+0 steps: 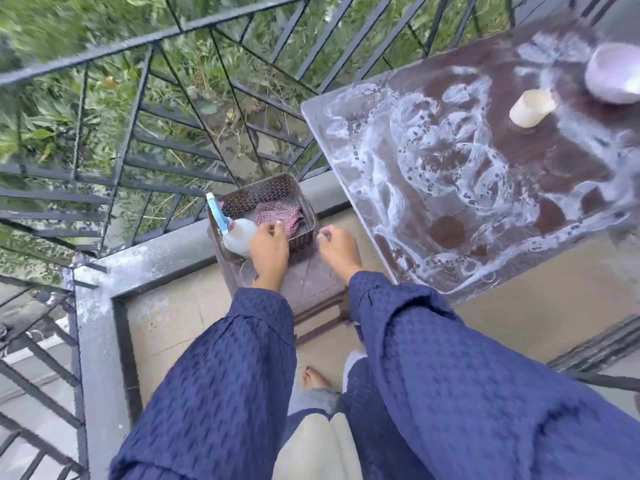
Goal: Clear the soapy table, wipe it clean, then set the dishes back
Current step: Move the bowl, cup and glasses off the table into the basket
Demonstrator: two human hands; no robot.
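A dark brown table (450, 209) at the right is smeared with white soap foam. A cream cup (530, 108) and a pale lilac bowl (613, 73) stand on its far part. Left of the table, a brown perforated basket (273, 192) sits on a low stool (311, 282), with a red patterned cloth (277, 216) and a white spray bottle (235, 233) with a blue nozzle in it. My left hand (268, 249) hovers at the basket's near rim, fingers curled, beside the bottle and cloth. My right hand (337, 247) hangs loosely curled just right of the basket, holding nothing.
A black metal railing (156, 133) runs behind the basket, on a grey concrete ledge (166, 258), with green plants beyond. The floor is beige tile (173, 327). My bare foot (313, 377) shows below between the blue sleeves.
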